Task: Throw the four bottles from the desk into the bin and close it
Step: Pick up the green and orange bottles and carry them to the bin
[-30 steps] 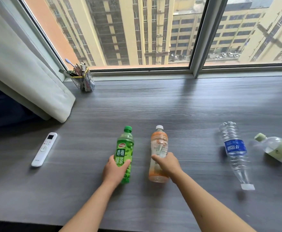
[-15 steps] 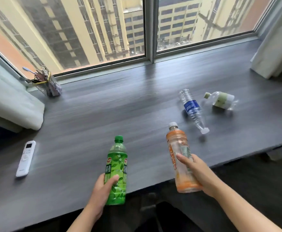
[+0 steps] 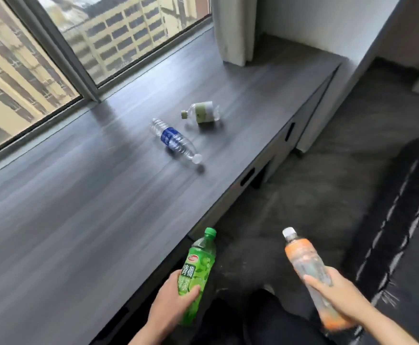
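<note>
Two bottles are carried off the worktop (image 3: 84, 220) for binning: left hand (image 3: 172, 303) wraps the green bottle (image 3: 196, 277), right hand (image 3: 337, 298) the orange bottle (image 3: 308, 265). Blue-label bottle (image 3: 175, 140) and pale bottle (image 3: 202, 113) lie behind; no bin visible.

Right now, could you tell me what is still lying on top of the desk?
Two bottles lie on the desk: the blue-labelled bottle and the pale green-labelled bottle. The desk's left part is out of frame.

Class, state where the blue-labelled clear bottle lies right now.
The blue-labelled clear bottle lies on its side on the desk, mid-frame, just left of the pale-green-labelled bottle, beyond both hands.
</note>
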A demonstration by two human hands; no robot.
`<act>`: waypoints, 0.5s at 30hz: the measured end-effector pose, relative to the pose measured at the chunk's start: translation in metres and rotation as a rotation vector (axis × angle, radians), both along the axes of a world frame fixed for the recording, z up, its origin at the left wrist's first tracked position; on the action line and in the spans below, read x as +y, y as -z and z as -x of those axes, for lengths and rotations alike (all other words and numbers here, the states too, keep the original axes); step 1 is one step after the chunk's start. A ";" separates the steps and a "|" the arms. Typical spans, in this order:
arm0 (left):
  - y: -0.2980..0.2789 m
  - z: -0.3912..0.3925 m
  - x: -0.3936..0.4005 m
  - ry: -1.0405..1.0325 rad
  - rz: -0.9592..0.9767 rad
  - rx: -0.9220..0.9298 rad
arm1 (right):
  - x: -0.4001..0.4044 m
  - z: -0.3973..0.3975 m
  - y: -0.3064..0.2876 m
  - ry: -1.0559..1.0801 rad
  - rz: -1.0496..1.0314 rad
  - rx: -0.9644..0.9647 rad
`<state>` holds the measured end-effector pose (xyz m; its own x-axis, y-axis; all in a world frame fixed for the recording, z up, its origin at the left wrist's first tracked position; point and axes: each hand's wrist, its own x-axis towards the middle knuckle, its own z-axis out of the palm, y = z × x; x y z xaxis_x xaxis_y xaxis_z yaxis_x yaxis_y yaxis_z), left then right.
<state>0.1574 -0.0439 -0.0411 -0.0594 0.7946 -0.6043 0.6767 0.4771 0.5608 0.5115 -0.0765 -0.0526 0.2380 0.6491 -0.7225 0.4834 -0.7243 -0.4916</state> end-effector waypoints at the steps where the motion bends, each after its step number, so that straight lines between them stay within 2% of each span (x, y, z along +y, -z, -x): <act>1: 0.004 -0.011 0.006 0.050 0.033 0.024 | -0.010 -0.015 0.007 0.028 0.019 -0.020; 8: 0.027 -0.082 0.039 0.208 0.147 0.176 | -0.063 -0.095 0.030 0.193 0.111 -0.048; 15: 0.037 -0.115 0.079 0.226 0.215 0.236 | -0.051 -0.141 0.036 0.305 0.095 -0.095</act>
<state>0.2728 0.0346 -0.0785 -0.0541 0.6606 -0.7488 0.8766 0.3905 0.2811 0.6521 -0.1272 -0.0888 0.4805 0.4683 -0.7415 0.2776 -0.8832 -0.3779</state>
